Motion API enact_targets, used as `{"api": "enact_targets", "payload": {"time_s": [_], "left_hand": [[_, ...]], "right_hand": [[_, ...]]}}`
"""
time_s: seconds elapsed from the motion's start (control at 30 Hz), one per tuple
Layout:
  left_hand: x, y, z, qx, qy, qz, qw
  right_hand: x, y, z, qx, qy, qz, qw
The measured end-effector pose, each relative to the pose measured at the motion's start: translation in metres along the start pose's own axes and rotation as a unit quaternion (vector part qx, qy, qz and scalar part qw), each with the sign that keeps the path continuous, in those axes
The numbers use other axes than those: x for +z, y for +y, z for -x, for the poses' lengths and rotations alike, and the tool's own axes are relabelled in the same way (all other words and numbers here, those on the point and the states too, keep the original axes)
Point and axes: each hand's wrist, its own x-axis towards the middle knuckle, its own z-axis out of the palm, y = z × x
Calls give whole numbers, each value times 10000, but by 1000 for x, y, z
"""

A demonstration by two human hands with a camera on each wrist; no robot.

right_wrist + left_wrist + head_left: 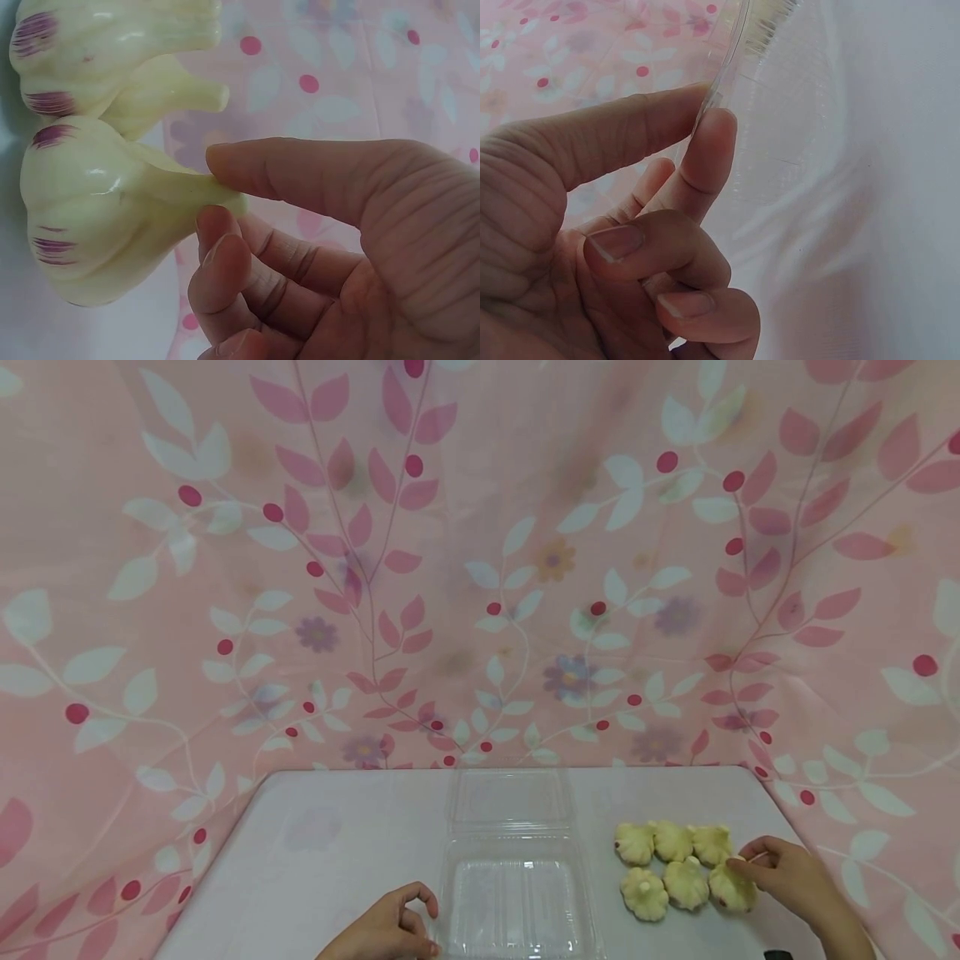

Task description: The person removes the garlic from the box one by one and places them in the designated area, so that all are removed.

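Observation:
A clear plastic clamshell box (517, 906) lies with its lid (512, 797) folded back on the table. At its left side, my left hand (386, 927) pinches the box's rim (724, 67) between thumb and index finger, while the other fingers curl loosely. My right hand (795, 872) pinches the stem of a garlic bulb (97, 210), pale with purple streaks. That bulb is the near right one of several garlic bulbs (645, 893) set in two rows to the right of the box. Whether the pinched bulb touches the table is hard to tell.
The white table (352, 827) has its far edge against a pink leaf-patterned cloth (465, 568), which also hangs at both sides. A small dark object (777, 954) shows at the bottom edge, below the right forearm.

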Motion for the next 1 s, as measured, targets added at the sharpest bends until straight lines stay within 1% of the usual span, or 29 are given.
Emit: {"api": "enact_targets", "payload": {"time_s": [0.23,0.5,0.73,1.0], "left_hand": [[0,-2,0,-16,9,14,10000],[1,0,1,-32,14,51,10000],[2,0,0,43,21,10,10000],[2,0,-1,134,-43,40,9999]], "right_hand": [[3,1,-2,69,-161,-43,9998],[3,-1,-2,84,-231,-79,9997],[2,-1,-2,106,-162,-6,9998],[0,-6,0,113,-101,-29,9999]]}}
